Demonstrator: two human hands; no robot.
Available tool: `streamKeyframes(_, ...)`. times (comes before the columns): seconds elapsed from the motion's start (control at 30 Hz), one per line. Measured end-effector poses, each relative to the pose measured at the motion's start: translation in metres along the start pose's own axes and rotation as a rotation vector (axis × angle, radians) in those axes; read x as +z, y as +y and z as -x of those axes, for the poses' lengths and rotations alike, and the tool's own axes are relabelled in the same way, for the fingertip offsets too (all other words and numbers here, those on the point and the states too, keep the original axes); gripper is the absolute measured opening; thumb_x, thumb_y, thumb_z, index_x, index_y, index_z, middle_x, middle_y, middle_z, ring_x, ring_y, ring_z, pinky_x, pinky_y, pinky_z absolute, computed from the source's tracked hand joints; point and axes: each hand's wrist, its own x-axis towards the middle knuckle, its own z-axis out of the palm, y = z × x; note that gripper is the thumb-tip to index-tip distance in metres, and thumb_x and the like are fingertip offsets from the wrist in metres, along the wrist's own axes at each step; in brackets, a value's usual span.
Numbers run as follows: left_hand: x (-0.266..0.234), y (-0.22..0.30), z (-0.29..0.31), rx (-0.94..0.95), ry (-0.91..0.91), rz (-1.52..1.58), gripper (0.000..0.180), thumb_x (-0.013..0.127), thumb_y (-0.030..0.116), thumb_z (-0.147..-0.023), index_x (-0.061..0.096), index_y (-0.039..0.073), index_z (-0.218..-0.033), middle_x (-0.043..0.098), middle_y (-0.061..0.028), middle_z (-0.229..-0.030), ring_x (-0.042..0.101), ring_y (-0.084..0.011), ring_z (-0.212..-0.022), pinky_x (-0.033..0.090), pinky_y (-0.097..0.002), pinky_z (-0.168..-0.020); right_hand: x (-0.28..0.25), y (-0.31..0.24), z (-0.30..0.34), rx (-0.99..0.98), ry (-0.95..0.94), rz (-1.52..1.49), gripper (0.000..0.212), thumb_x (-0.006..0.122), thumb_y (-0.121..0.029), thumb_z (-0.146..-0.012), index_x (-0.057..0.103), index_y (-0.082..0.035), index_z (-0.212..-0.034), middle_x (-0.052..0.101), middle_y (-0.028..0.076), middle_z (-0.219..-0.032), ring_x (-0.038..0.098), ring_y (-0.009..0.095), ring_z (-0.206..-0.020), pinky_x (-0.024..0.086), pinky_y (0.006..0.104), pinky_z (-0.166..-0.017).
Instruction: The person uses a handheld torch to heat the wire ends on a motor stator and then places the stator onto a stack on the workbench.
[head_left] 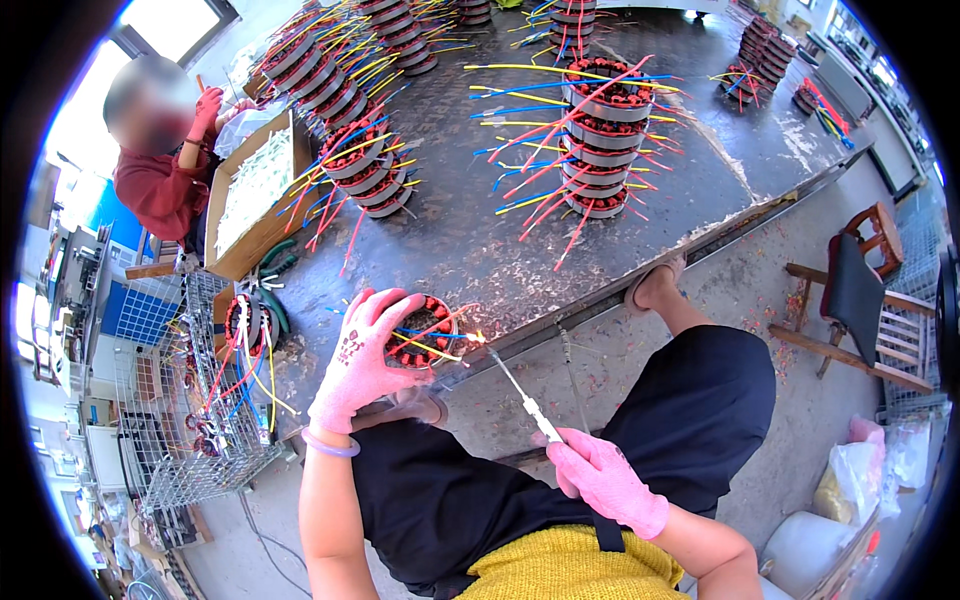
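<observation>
My left hand (pixel 362 360), in a pink glove, is cupped over a round motor stator (pixel 418 333) at the near edge of the dark workbench (pixel 470 250), fingers curled around its rim and pinning it there. Red windings show around its ring, and yellow, blue and red leads (pixel 432 342) spill across its top. My right hand (pixel 603 478) is clenched around the handle of a thin probe-like tool (pixel 520 392), whose tip reaches up to the leads at the stator's right side; the tip looks to be touching a wire end, though it is too fine to be sure.

I judge that I am working on the lead ends of this one stator, with the holding hand steadying it. The next move calls for a firm left hand and a small, exact motion at the tool tip. Stacks of finished stators (pixel 600 140) stand further back, and a wire basket (pixel 215 400) sits to my left.
</observation>
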Motion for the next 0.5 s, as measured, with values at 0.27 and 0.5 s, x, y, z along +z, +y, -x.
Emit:
streamKeyframes(0.27,-0.0010,0.0019,0.0000,-0.001,0.001,0.005,0.089,0.091,0.027,-0.056,0.056,0.011,-0.136,0.052,-0.0154,-0.137,0.045,-0.0371,-0.133,0.025,-0.0511,-0.121,-0.0004,0.0003,-0.0003,-0.037,0.002,0.058,0.035,0.049,-0.029,-0.106,0.059,0.001,-0.122,0.050,-0.001,-0.066,0.045,0.006,-0.058,0.038,0.0258,-0.055)
streamKeyframes(0.5,-0.0014,0.0001,0.0004,0.003,0.001,0.009,0.089,0.091,0.028,-0.055,0.056,0.010,-0.136,0.053,-0.0152,-0.136,0.046,-0.0372,-0.132,0.025,-0.0514,-0.121,-0.0006,-0.0054,0.0008,-0.016,-0.006,0.044,0.032,0.049,-0.028,-0.105,0.060,0.001,-0.114,0.050,-0.001,-0.065,0.045,0.006,-0.058,0.038,0.0266,-0.054)
